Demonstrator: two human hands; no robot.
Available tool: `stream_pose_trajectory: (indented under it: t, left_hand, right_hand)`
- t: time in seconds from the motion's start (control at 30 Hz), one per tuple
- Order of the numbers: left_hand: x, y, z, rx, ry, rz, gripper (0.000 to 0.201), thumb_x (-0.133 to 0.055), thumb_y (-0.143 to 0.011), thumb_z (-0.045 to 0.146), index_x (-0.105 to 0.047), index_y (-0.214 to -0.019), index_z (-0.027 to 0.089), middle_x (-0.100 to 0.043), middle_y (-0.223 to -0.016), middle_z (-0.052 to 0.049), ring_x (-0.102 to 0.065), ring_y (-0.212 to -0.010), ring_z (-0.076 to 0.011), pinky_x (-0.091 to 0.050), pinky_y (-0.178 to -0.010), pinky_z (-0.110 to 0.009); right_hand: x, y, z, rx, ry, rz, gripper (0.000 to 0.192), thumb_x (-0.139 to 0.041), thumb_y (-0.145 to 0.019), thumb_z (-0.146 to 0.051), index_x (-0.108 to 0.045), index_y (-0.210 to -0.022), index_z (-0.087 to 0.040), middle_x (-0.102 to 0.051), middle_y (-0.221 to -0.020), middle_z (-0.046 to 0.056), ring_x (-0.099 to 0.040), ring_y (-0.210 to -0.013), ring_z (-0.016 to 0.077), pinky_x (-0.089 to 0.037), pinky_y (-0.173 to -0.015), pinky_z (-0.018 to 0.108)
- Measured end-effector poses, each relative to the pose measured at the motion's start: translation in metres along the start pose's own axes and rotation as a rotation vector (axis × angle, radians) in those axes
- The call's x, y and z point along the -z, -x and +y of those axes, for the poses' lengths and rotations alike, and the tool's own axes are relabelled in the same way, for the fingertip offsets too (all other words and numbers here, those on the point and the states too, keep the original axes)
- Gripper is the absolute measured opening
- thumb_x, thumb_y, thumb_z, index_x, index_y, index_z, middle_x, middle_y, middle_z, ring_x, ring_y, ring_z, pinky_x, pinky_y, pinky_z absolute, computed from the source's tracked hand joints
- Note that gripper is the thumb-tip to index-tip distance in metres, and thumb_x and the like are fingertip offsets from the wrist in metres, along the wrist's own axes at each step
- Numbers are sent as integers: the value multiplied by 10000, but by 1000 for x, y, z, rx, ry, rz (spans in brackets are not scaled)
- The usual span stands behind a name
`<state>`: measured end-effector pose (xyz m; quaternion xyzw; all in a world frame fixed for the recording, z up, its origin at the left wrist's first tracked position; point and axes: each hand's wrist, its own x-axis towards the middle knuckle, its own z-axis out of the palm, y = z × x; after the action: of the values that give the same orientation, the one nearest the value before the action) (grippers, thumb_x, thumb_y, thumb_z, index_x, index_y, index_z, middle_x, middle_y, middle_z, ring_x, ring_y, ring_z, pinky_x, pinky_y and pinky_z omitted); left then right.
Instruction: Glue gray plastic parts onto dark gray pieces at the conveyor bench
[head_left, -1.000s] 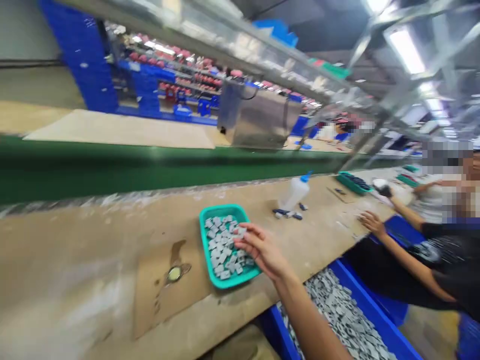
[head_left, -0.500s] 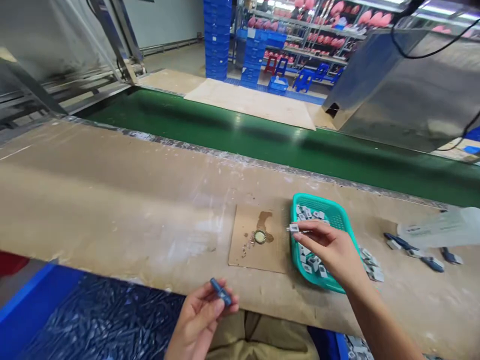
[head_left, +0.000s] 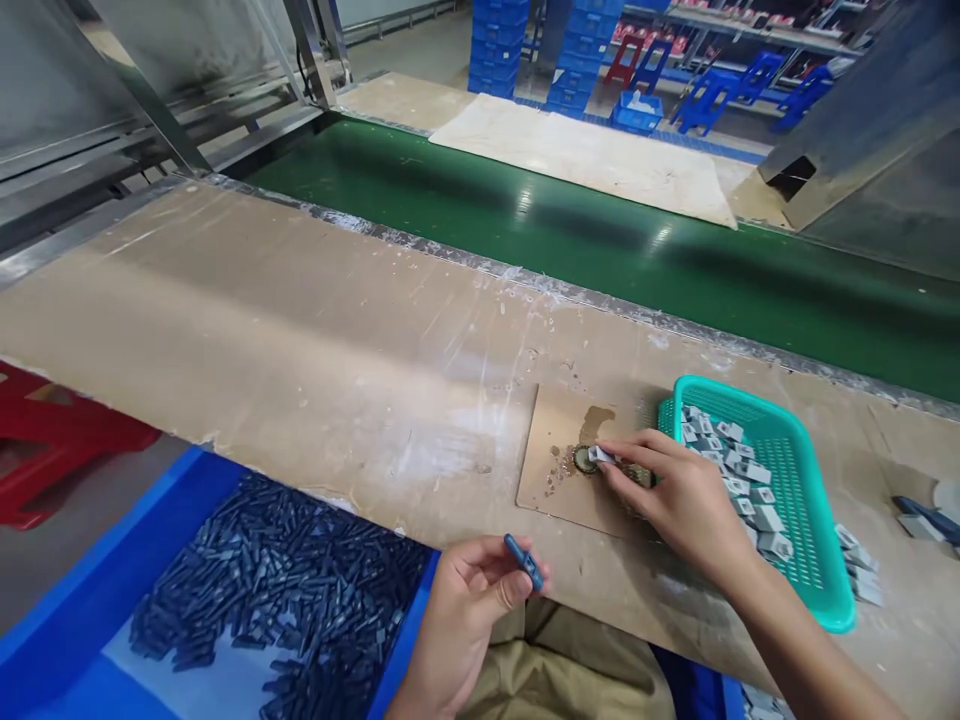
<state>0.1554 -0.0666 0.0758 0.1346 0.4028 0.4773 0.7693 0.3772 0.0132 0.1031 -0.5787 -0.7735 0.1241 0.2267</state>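
Observation:
Between the thumb and fingers of my left hand (head_left: 480, 605) is a small dark blue plastic part (head_left: 523, 562), held at the table's front edge. My right hand (head_left: 675, 490) pinches a small light grey block (head_left: 599, 455) at the rim of a small round cap (head_left: 584, 459); whether the block touches what is inside I cannot tell. The cap lies on a stained cardboard square (head_left: 551, 499). Right of it, partly behind my right hand, stands a green plastic basket (head_left: 814, 500) with many similar grey blocks (head_left: 765, 517) inside.
A blue bin (head_left: 150, 520) full of dark blue parts (head_left: 300, 560) sits below the table at left, beside a red stool (head_left: 60, 440). Loose grey blocks (head_left: 861, 565) lie right of the basket. A green conveyor belt (head_left: 480, 190) runs behind the brown tabletop (head_left: 337, 350).
My right hand has carried the grey block from over the basket left to the cap. My left hand still holds the blue part. The view has tilted down and turned left.

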Motion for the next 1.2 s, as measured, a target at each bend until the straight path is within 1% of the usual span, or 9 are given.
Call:
stream_pose_trajectory:
  t: [0.27,0.43,0.5,0.63,0.7,0.8,1.0,1.1,1.2]
  left_hand:
    - [-3,2,1,42,-16,9,256,-794,-647,253,-727,-861,129,-730,-788,-100,-668,-732,-169,-529,-749,-285]
    - [-10,-1,0,42,-16,45,263,-800,-636,247,-730,-850,111,-730,-765,-111,-669,-707,-166,-549,-715,-274]
    - [-18,-7,0,6,7,64,245,-802,-634,241,-735,-831,112,-730,-755,-100,-666,-689,-154,-557,-692,-255]
    - [-38,-21,-4,-55,61,65,241,-806,-628,239,-742,-824,115,-732,-769,-82,-671,-696,-148,-573,-686,-244]
    - [-47,-26,-6,-57,68,32,245,-808,-628,245,-744,-824,114,-732,-765,-80,-675,-690,-151,-581,-693,-255]
    - [-58,-28,-9,-58,68,1,247,-816,-616,247,-747,-815,119,-734,-776,-76,-676,-683,-152,-591,-696,-270]
    - [-69,-23,-13,-65,13,33,261,-830,-581,247,-749,-791,116,-739,-781,-79,-682,-700,-176,-596,-683,-277]
    - [-70,-21,-15,-86,-42,50,263,-831,-568,256,-752,-788,135,-740,-759,-62,-686,-683,-182,-600,-665,-277]
    - [-71,-17,-16,-161,-158,70,173,-803,-592,221,-753,-738,143,-732,-705,-49,-683,-637,-183,-604,-650,-285]
  right_hand:
    - [-2,0,0,23,36,-38,282,-499,-879,-357,-711,-919,-177,-673,-891,87,-647,-757,193,-513,-645,290]
    - [2,-1,-2,-38,-65,6,273,-556,-853,-401,-710,-914,-185,-678,-865,82,-648,-757,205,-516,-659,311]
    - [7,1,-5,-130,-174,33,267,-612,-810,-427,-710,-892,-192,-690,-847,81,-653,-751,215,-523,-663,323]
    - [17,11,-15,-381,-557,23,292,-735,-682,-442,-712,-803,-178,-715,-767,96,-674,-662,219,-553,-583,295]
    - [20,19,-21,-445,-704,-1,284,-776,-637,-410,-717,-779,-171,-710,-705,93,-672,-607,209,-560,-549,275]
    - [25,30,-28,-488,-795,-30,268,-805,-607,-362,-724,-774,-168,-701,-666,90,-671,-587,207,-572,-543,272]
    - [31,39,-38,-482,-823,-22,228,-809,-604,-341,-721,-729,-172,-694,-658,80,-665,-576,201,-576,-546,280]
    - [33,42,-40,-429,-757,-19,202,-789,-634,-340,-723,-718,-168,-698,-665,77,-663,-584,195,-569,-545,265]
    - [37,46,-41,-353,-663,-67,174,-752,-682,-329,-734,-748,-170,-716,-728,81,-669,-645,197,-567,-590,266]
